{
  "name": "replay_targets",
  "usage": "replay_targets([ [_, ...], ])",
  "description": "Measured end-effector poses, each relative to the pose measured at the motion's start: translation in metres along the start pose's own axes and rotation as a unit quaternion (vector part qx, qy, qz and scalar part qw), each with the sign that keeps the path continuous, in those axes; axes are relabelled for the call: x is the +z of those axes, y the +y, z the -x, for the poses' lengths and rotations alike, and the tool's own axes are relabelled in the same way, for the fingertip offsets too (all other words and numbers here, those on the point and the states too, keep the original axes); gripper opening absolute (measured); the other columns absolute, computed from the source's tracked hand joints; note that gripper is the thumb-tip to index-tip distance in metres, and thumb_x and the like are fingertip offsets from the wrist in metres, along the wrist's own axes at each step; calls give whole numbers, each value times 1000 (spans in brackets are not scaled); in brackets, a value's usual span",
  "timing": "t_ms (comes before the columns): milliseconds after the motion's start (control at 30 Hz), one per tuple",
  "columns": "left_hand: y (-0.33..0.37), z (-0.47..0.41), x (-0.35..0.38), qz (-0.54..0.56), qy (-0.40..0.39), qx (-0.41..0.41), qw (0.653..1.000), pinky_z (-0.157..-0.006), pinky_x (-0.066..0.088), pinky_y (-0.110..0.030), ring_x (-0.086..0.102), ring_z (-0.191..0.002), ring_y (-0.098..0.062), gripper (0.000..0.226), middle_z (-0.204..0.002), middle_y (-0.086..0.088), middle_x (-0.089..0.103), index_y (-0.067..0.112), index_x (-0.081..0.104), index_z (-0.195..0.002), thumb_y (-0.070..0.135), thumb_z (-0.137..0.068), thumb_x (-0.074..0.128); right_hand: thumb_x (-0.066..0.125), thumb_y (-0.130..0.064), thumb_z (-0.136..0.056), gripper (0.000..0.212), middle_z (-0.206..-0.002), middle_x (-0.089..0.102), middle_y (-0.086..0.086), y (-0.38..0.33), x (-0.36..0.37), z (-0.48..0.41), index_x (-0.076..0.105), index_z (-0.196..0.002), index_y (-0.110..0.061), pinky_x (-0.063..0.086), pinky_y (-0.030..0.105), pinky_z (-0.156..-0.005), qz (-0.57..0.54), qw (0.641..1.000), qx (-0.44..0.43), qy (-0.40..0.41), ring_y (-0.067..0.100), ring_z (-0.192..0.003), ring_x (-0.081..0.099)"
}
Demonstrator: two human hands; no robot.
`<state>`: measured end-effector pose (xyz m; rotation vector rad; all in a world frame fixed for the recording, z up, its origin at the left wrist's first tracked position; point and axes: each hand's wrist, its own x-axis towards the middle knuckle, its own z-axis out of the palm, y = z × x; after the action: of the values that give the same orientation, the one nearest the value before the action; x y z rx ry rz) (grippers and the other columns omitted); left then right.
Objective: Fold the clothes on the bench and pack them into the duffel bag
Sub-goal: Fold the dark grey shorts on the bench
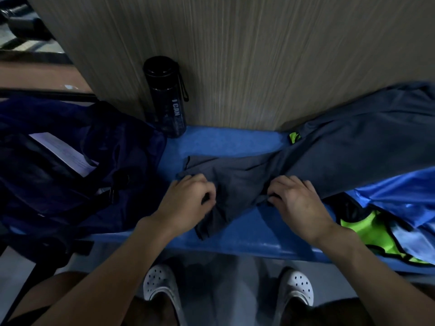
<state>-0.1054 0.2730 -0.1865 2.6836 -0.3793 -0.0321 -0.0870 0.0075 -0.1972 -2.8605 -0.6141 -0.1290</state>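
Note:
A grey garment [329, 147] lies stretched across the blue bench [235, 142], from the middle out to the far right. My left hand [188, 201] grips its bunched left end with curled fingers. My right hand [296, 198] pinches a fold of the same cloth a little to the right. A dark navy duffel bag [70, 161] sits open at the left end of the bench, with a white paper [63, 154] inside it.
A black water bottle [168, 97] stands against the wooden wall behind the bench. A blue and neon-green garment [388, 220] lies heaped at the right front. My two white clogs [160, 281] stand on the floor below the bench edge.

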Motion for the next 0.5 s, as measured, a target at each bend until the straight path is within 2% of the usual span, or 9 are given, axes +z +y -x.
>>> replay_targets([
  [100, -7, -4, -9, 141, 136, -52, 979, -60, 47, -38, 55, -62, -11, 16, -70, 5, 59, 22, 53, -85, 11, -96, 59, 68, -8, -82, 19, -79, 61, -9, 8, -14, 9, 60, -85, -24, 24, 29, -73, 12, 998, 8, 60, 21, -82, 58],
  [167, -9, -5, -15, 157, 187, -50, 968, -63, 46, -34, 56, -68, -13, 16, -75, 0, 60, 18, 57, -91, 3, -96, 54, 70, -2, -71, 30, -77, 59, -12, 17, -21, 21, 63, -83, -28, 27, 33, -76, 55, 997, 10, 44, 21, -86, 57],
  [267, -10, -5, -9, 127, 170, -18, 977, -81, 49, -31, 57, -87, -12, 24, -97, 4, 58, 14, 68, -96, -3, -94, 52, 60, -13, -61, 29, -85, 61, -14, 23, -22, 41, 70, -77, -34, 31, 38, -78, 113, 994, -8, 4, 20, -93, 52],
  [333, -9, -4, -5, 139, 155, -34, 978, -85, 51, -34, 59, -92, -12, 25, -102, 6, 60, 15, 70, -103, 0, -93, 53, 54, -19, -63, 33, -94, 63, -14, 19, -23, 43, 72, -87, -32, 30, 36, -79, 81, 997, -9, 2, 20, -98, 52],
  [400, -7, -2, -3, 161, 145, -77, 973, -89, 50, -31, 58, -99, -12, 23, -109, 5, 59, 16, 66, -114, 13, -92, 62, 60, -28, -72, 34, -104, 63, -15, 12, -22, 38, 70, -104, -30, 25, 30, -83, 35, 999, -19, -6, 16, -105, 51],
  [467, -9, 2, 0, 135, 101, -118, 979, -95, 46, -30, 51, -110, -14, 44, -119, 3, 51, 18, 59, -124, 36, -87, 72, 72, -40, -74, 38, -111, 60, -15, 5, -15, 33, 67, -111, -32, 19, 27, -83, 16, 998, -43, -46, 16, -111, 48],
  [500, -11, 4, 3, 109, 65, -142, 982, -98, 45, -33, 48, -113, -16, 53, -121, 1, 48, 20, 57, -126, 45, -83, 74, 76, -40, -73, 37, -110, 59, -14, 2, -10, 31, 67, -108, -32, 18, 28, -83, 15, 996, -56, -68, 18, -111, 48],
])
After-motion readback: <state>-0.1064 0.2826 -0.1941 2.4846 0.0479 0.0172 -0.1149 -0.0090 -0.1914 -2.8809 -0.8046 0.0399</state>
